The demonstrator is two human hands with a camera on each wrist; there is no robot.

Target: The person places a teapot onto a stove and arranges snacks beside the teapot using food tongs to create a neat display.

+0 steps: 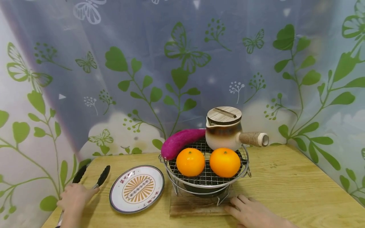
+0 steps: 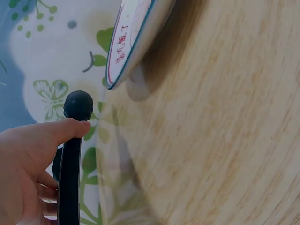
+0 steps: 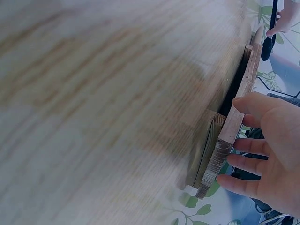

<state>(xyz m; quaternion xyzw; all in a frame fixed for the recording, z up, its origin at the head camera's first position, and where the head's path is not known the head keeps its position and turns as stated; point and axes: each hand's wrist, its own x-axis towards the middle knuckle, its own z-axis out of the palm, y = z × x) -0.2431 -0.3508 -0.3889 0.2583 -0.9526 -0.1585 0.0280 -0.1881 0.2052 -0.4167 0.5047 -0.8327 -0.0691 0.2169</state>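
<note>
My left hand [image 1: 74, 197] grips a pair of tongs [image 1: 103, 176] at the table's left side; their two black tips point away from me and stand apart. In the left wrist view, the thumb presses along one arm of the tongs [image 2: 70, 183]. My right hand [image 1: 252, 210] lies at the right end of a wooden base board [image 1: 196, 207], fingers extended. The right wrist view shows its fingertips at the edge of the board [image 3: 234, 123]. Above the board stands a round wire-mesh grill [image 1: 206, 183], bearing two oranges [image 1: 190, 162], a purple eggplant [image 1: 182, 142] and a lidded teapot [image 1: 222, 137].
A white patterned plate [image 1: 137, 189] lies between the tongs and the grill. The teapot's rope-wrapped handle [image 1: 252, 138] juts out to the right past the grill's rim. A printed curtain [image 1: 142, 104] hangs behind the wooden table [image 1: 288, 183].
</note>
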